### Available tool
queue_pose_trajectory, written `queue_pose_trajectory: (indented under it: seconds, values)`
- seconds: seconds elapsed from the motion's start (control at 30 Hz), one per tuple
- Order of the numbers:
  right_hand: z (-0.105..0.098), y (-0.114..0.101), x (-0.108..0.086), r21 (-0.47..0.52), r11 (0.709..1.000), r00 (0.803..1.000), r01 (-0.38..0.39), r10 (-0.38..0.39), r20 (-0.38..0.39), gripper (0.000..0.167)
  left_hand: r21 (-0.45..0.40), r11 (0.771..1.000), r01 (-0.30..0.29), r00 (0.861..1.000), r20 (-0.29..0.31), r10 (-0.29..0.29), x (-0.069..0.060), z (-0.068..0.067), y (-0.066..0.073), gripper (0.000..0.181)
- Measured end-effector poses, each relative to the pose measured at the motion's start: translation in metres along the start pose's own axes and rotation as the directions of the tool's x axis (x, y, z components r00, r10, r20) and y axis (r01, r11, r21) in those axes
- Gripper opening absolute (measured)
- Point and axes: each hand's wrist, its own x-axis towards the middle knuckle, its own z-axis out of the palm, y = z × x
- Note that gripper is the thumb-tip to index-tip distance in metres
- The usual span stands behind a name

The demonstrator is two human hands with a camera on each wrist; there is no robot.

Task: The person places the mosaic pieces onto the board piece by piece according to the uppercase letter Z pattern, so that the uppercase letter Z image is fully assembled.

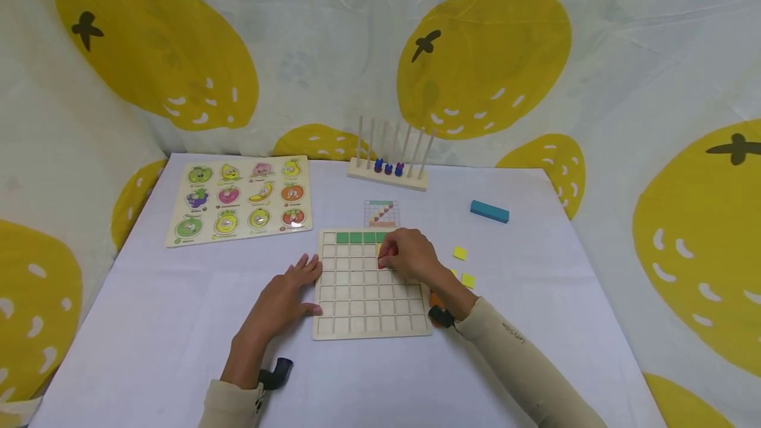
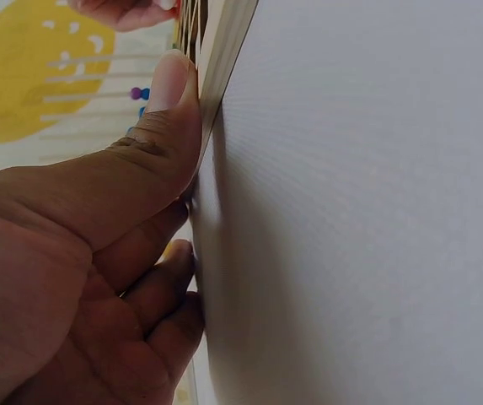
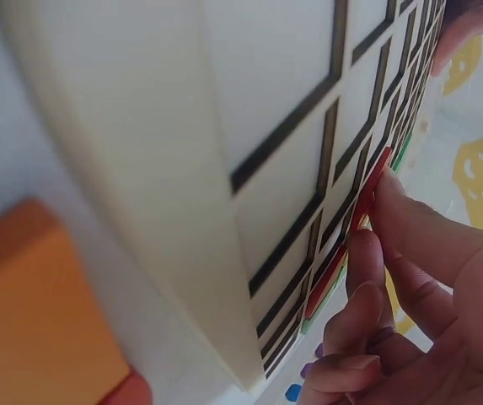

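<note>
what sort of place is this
Probably a children's play or learning area, set up on a white-covered table: a fruit puzzle board, a peg stand and a gridded wooden board suggest it.

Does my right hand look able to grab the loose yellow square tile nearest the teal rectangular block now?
Probably not yet: your right hand is pinching a small red tile at the wooden grid board. Once that's set down, likely yes; the yellow square tile lies uncovered close by.

Left hand (image 1: pixel 284 301) down at half past seven, fingers (image 1: pixel 298 274) spread; right hand (image 1: pixel 410 253) pinches at five o'clock, forearm (image 1: pixel 529 358) angled towards ten!
</note>
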Motion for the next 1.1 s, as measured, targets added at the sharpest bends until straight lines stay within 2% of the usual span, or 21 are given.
queue_pose_trajectory:
  seconds: [0.23, 0.43, 0.83, 1.1]
  values:
    - [-0.007, 0.009, -0.008, 0.066, 0.998, 0.999, -0.021, 0.022, -0.029, 0.016, 0.004, 1.0, -0.011, 1.0, -0.004, 0.011, 0.0, 0.0, -0.002, 0.101]
    - [-0.025, 0.029, -0.018, 0.103, 0.989, 0.992, -0.107, 0.113, -0.056, 0.016, 0.003, 1.0, -0.024, 1.0, -0.008, 0.024, 0.0, 0.002, -0.004, 0.101]
    - [-0.066, 0.094, -0.035, 0.053, 0.977, 0.971, -0.205, 0.21, -0.111, 0.023, -0.004, 0.999, -0.042, 0.999, -0.016, 0.042, -0.001, 0.001, -0.003, 0.101]
    - [-0.072, 0.117, -0.043, 0.009, 0.957, 0.952, -0.291, 0.291, -0.099, 0.032, -0.003, 0.999, -0.045, 0.999, -0.019, 0.045, -0.001, 0.0, -0.003, 0.1]
